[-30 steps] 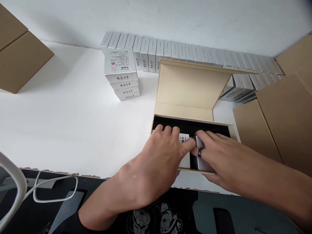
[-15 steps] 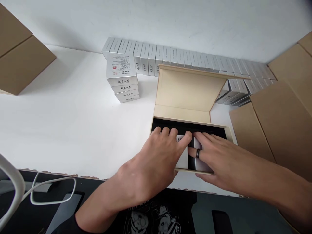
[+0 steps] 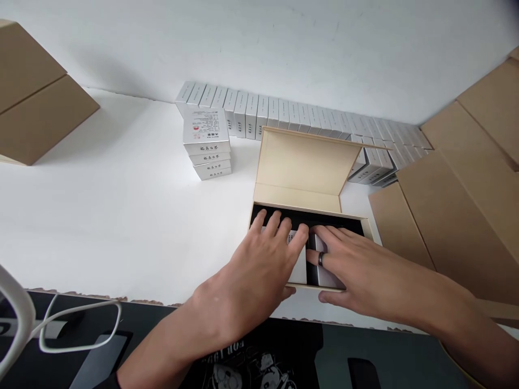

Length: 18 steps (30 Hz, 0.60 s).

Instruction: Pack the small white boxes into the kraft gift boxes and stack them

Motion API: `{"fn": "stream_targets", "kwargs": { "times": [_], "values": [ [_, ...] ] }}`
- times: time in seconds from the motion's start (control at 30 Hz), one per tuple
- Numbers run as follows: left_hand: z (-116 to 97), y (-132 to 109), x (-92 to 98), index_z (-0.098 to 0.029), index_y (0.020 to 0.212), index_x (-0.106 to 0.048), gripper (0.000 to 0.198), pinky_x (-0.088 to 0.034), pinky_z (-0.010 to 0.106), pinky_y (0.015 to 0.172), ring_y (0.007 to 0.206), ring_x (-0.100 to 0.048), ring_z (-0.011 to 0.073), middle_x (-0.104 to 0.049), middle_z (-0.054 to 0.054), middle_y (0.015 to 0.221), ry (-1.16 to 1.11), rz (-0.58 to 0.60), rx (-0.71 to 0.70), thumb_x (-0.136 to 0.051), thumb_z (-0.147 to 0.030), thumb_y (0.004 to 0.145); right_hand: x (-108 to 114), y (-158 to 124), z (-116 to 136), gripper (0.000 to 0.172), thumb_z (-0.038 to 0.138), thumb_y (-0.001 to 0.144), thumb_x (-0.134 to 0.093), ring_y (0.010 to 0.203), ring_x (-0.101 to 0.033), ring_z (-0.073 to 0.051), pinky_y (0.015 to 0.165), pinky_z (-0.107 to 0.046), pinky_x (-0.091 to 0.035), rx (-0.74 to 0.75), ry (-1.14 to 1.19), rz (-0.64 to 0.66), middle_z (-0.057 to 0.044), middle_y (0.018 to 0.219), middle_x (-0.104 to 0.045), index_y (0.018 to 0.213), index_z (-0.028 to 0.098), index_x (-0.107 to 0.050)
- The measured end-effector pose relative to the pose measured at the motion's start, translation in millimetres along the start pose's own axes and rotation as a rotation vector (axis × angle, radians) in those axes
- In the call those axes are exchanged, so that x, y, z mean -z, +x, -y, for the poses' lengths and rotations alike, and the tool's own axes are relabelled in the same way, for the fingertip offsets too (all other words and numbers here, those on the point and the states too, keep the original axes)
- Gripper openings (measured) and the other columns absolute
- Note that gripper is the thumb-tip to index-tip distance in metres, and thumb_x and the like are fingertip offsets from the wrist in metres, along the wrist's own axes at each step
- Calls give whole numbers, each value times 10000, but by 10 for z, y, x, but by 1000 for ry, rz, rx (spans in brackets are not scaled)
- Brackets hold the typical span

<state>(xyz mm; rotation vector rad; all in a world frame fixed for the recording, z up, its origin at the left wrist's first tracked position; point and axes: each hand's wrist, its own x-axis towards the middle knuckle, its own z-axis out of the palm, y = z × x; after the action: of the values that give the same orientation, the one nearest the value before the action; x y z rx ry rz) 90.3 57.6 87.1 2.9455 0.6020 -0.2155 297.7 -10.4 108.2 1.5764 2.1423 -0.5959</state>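
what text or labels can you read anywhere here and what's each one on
None reads clearly.
Top box of the silver stack: red round mark and fine print, too small.
Stack fronts: dark characters, blurred.
Row of silver boxes at the back: marks too small.
Small box under the left hand: print partly covered, unreadable.
Black shirt: upside-down lettering, blurred.

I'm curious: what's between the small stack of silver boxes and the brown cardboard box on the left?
Only bare white tabletop, seen in the head view.

Stack of silver boxes (image 3: 206,143), brown cartons (image 3: 466,216), white cable (image 3: 26,313)
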Motion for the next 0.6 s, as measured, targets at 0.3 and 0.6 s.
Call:
{"fn": "stream_targets", "kwargs": {
  "times": [0.3,0.6],
  "values": [
    [44,-196,-100,-69,1534,-495,882,-432,663,1271,1589,-423,476,-499,264,1654,-63,-328,-88,-910,-490,879,49,-200,-205,735,641,831,-856,1428,-590,-391,1058,-523,-608,7,67,-148,-117,1597,-560,1471,330,-671],
    [-80,-356,-260,-212,1117,-547,150,-587,480,1108,1232,-692,218,-693,126,1343,-432,-935,8,-656,-165,1027,715,165,-685,649,515,1095,-480,1506,-464,-375,1201,-507,-421,-321,-110,-851,-229,1561,-527,1595,102,-453]
  ]
}}
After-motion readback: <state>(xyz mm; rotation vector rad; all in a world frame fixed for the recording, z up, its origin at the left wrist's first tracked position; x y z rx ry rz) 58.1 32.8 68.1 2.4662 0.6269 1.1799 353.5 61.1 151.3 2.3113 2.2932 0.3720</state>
